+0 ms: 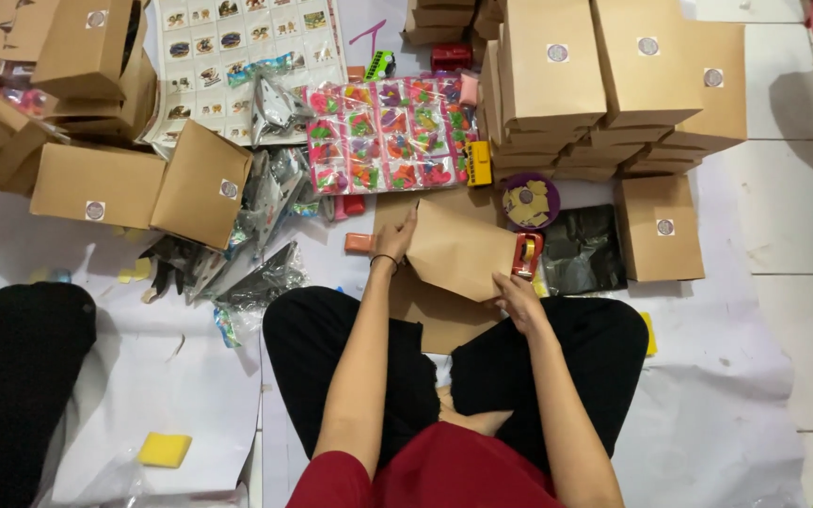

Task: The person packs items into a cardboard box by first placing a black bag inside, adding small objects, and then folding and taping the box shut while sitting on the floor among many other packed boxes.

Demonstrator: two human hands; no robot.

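A brown paper bag (458, 249) lies tilted over a stack of flat brown bags (439, 325) in front of my crossed legs. My left hand (395, 241) grips the bag's left edge. At its lower right corner, my right hand (517, 297) pinches the bag. A red tape dispenser (527, 252) sits just right of the bag, close to my right hand.
Sealed brown bags with round stickers are piled at the back right (604, 85) and left (96, 183). A sheet of small colourful toys (388, 136), a purple sticker roll (530, 199), a black plastic bag (581, 249) and silver foil packets (261, 273) surround me. Another person's black-clad leg (11, 376) is at the left.
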